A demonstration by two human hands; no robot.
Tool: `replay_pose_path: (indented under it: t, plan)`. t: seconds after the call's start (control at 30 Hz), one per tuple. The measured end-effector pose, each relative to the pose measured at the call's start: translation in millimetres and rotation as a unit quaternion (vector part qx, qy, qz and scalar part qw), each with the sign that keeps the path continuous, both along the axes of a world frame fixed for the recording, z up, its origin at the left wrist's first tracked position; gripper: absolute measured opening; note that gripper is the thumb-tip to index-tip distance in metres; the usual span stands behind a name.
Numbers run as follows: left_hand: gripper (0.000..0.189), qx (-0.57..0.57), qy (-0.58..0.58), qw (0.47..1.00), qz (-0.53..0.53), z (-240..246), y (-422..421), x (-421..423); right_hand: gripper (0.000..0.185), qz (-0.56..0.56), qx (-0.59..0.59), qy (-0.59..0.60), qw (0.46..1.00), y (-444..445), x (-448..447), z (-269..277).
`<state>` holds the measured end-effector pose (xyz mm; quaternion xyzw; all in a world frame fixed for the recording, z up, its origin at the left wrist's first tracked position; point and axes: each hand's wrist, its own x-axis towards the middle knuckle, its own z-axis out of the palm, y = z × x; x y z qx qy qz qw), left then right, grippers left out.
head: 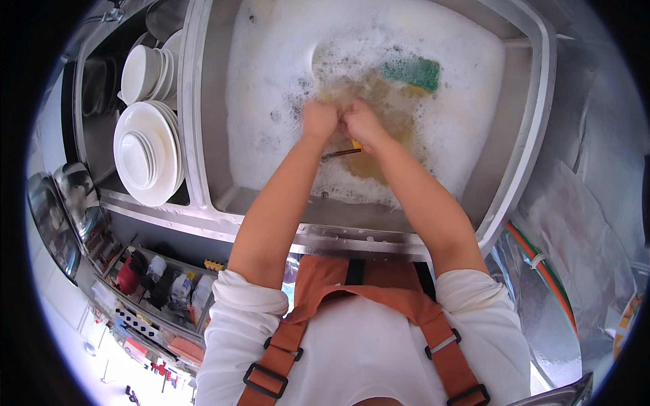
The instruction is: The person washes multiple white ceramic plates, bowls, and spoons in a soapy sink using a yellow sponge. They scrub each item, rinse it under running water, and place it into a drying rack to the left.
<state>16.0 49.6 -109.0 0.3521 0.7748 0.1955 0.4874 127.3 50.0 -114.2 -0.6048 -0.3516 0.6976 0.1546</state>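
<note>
Soapy, cloudy water fills a stainless-steel sink basin (218, 127) before me. Both hands work close together at the foam's surface. My left hand (320, 121) is curled, its fingertips hidden in the suds, so I cannot tell what it grips. My right hand (364, 126) is closed around a yellow piece (357, 145), seemingly a sponge, which pokes out below the palm. A thin dark stick (341, 153), perhaps a utensil handle, lies across the water just under the hands. Beyond them floats a green-and-yellow scouring sponge (412, 73), apart from both hands.
In the left basin stand stacked white plates (170, 152) and white bowls (138, 76). A metal divider (193, 101) separates the basins. Metal bowls (76, 195) and a crate of bottles and bags (167, 289) are at lower left. An orange-green hose (546, 276) runs at right.
</note>
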Motion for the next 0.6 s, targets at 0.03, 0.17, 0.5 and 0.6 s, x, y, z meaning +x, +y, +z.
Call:
replay_pose_path:
  t: [0.03, 0.17, 0.5, 0.6]
  plan:
    - [0.013, -0.033, -0.091, 0.992, 0.076, 10.3, 2.8, 0.1, 0.017, -0.03, -0.012, 0.059, 0.998, -1.6, 1.8, 7.7]
    - [0.027, 0.076, -0.145, 0.987, 0.009, 10.7, -2.7, -6.6, 0.023, 0.064, -0.159, 0.12, 0.978, 12.9, 21.6, 33.8]
    - [0.024, 0.083, 0.182, 0.945, -0.259, -1.8, -9.0, 5.1, 0.041, 0.377, 0.155, -0.283, 0.868, -2.0, 26.7, 7.0]
    - [0.023, 0.004, 0.003, 0.998, -0.058, 25.8, 1.8, -1.0, 0.035, 0.209, 0.017, -0.086, 0.974, -6.5, 29.6, 17.8]
